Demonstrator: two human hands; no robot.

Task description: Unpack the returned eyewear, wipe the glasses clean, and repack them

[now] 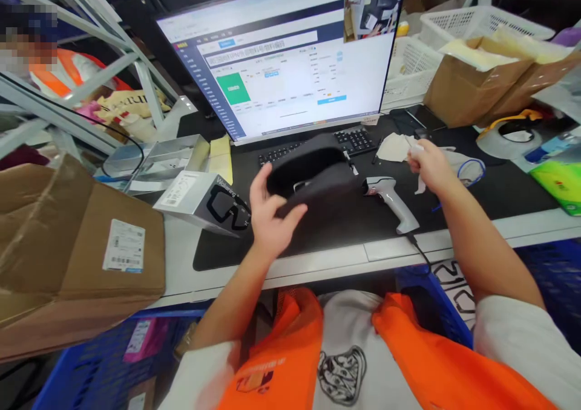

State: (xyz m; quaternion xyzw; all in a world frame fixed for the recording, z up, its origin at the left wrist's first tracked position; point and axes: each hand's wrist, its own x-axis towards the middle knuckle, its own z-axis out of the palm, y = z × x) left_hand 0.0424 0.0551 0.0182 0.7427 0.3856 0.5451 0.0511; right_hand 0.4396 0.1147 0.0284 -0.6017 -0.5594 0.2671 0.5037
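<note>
My left hand (272, 219) grips a black hinged case (333, 183), which stands part way unfolded above the desk mat. It is blurred, and a small white tag hangs at its right edge. My right hand (432, 163), fingers pinched together, is at a crumpled off-white paper or cloth (394, 148); a small white bit shows at the fingertips, too small to name. A white and grey barcode scanner (391, 203) lies on the mat between my hands. Left of the case rests a grey box (204, 201) printed with a glasses-like outline.
A monitor (290, 59) stands behind a black keyboard (356, 139). An opened cardboard box (86, 240) occupies the left edge. To the right are a tape roll (508, 138), a green packet (560, 180) and cardboard bins (476, 86). Another person (68, 74) is at far left.
</note>
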